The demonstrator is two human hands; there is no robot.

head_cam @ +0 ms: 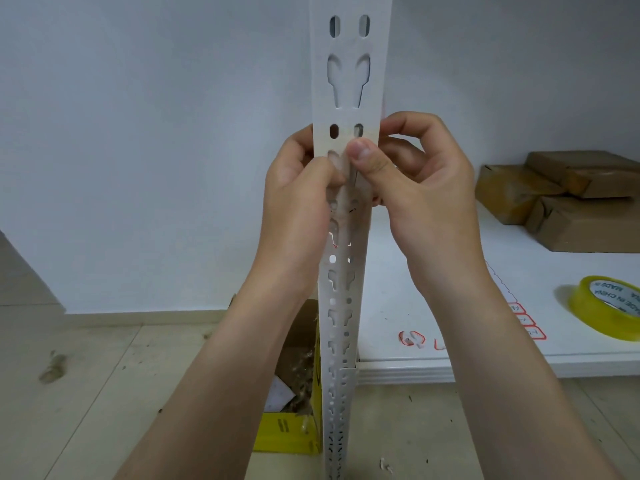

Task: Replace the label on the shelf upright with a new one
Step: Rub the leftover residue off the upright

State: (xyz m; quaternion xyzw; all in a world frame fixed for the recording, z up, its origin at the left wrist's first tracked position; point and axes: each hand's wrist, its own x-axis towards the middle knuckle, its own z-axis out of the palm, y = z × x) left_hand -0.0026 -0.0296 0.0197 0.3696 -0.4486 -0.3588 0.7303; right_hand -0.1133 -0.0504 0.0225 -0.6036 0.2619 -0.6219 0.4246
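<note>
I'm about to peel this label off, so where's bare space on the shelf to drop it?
Bare shelf board lies in front of the brown parcels, left of the tape roll. Crowded: the right side, and red-outlined stickers near the front edge.

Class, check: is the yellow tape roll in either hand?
No: the tape roll lies on the white shelf, away from the left hand and right hand.
</note>
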